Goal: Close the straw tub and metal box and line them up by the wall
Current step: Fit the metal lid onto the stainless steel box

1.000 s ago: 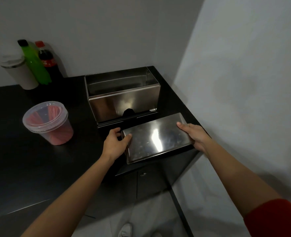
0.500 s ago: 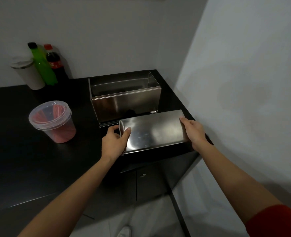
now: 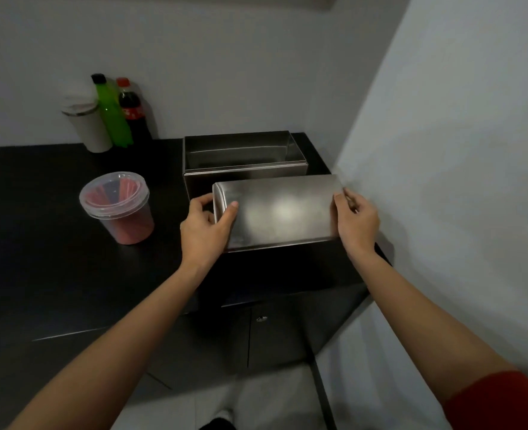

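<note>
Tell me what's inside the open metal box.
Only bare steel walls show inside the metal box; nothing is visible in it. Its front wall hides the floor, so the bottom can't be checked.

Count at inspection:

- Metal box [image 3: 241, 150]: one.
- Metal lid [image 3: 278, 212]: one, a separate piece.
- Straw tub [image 3: 126, 226]: one, with one clear cover [image 3: 113, 189].
- Straws in the tub: red, too bunched to count.
- Bottles: two, made up of one green bottle [image 3: 112, 116] and one cola bottle [image 3: 132, 114].
- White tumbler [image 3: 88, 128]: one.
- Counter [image 3: 39, 237]: one.
- Cupboard doors under the counter: two in view, left door [image 3: 213, 342] and right door [image 3: 284, 336], with one keyhole [image 3: 261, 319].
- Grips: two, both bare hands, left grip [image 3: 205, 231] and right grip [image 3: 355, 223].
- Red sleeve [image 3: 504, 401]: one.
- Walls: two, back wall [image 3: 225, 72] and side wall [image 3: 458, 150].
</note>
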### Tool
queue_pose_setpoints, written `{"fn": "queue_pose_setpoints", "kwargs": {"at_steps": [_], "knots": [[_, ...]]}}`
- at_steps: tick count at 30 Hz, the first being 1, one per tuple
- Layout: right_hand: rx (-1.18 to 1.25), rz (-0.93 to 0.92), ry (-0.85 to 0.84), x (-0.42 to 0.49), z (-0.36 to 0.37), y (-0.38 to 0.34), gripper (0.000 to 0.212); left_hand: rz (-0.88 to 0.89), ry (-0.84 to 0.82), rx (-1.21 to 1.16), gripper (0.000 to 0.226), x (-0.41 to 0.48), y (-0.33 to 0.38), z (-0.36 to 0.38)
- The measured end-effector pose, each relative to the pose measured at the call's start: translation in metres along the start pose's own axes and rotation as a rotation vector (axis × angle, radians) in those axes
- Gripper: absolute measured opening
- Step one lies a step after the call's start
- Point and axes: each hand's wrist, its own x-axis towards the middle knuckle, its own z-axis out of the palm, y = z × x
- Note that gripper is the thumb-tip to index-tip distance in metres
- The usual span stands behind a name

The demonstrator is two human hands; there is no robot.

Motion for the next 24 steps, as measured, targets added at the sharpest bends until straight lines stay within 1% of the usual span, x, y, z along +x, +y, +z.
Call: {"fn": "queue_pose_setpoints", "kwargs": {"at_steps": [5,9,11,14,16,17,18,19,20,22,24], "knots": [[0.105,-0.055,0.048,0.01,0.016,-0.023,0.039,0.085,0.083,-0.02,0.048,0.018,0.021,-0.012],[0.229,-0.07,0.075,0.024,0.034,-0.049,0.04,0.074,0.166,-0.231,0.031,0.042,0.035,-0.015],[0.277,-0.074,0.08,0.032,0.045,-0.06,0.04,0.05,0.203,-0.334,0.027,0.059,0.041,-0.017],[0.315,-0.072,0.059,0.047,0.063,-0.075,0.042,0.019,0.221,-0.435,0.03,0.088,0.047,-0.02],[0.317,-0.063,0.03,0.059,0.075,-0.084,0.042,0.013,0.186,-0.468,0.044,0.106,0.048,-0.02],[0.305,-0.056,0.02,0.066,0.081,-0.088,0.039,0.008,0.167,-0.469,0.05,0.115,0.049,-0.021],[0.289,-0.042,0.015,0.074,0.086,-0.089,0.031,0.006,0.147,-0.458,0.052,0.122,0.047,-0.02],[0.269,-0.03,0.009,0.08,0.089,-0.091,0.019,0.003,0.127,-0.448,0.052,0.128,0.045,-0.02],[0.244,-0.033,0.007,0.085,0.094,-0.094,0.017,-0.004,0.106,-0.439,0.052,0.135,0.042,-0.02],[0.205,-0.057,0.0,0.09,0.103,-0.096,0.037,-0.028,0.073,-0.417,0.055,0.144,0.037,-0.02],[0.188,-0.061,-0.014,0.093,0.111,-0.096,0.049,-0.058,0.056,-0.384,0.055,0.15,0.032,-0.02]]}}
